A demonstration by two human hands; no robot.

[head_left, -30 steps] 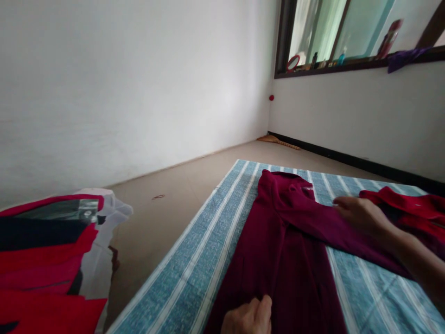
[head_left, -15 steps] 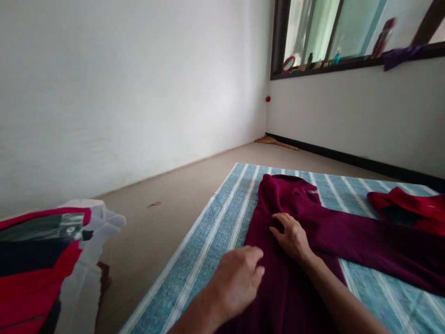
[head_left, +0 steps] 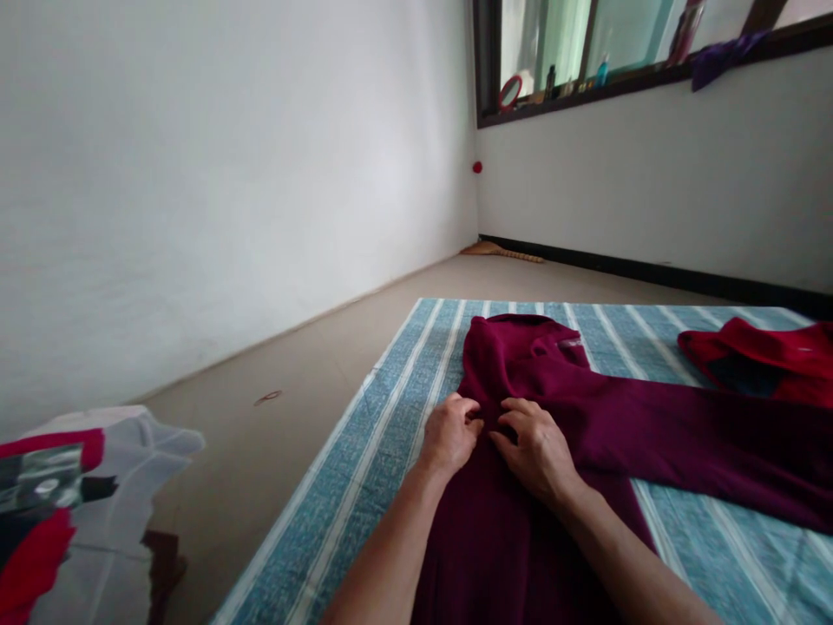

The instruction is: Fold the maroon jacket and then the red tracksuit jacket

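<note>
Maroon garment [head_left: 495,512] is lying on the striped cloth [head_left: 381,421], and remotely I am seeing the left hand [head_left: 452,431] now reaching up level with the right hand [head_left: 537,443], bringing both to its upper part, fingers half curled, though whether they're pinching fabric I cannot tell

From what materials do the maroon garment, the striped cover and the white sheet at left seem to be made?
Maroon garment: probably soft knit or fleece; matte, with thick rounded folds.
Striped cover: likely woven cotton or blend; matte, speckled blue bands.
White sheet: thin plastic or sheer fabric, I cannot tell; translucent, creased.
</note>
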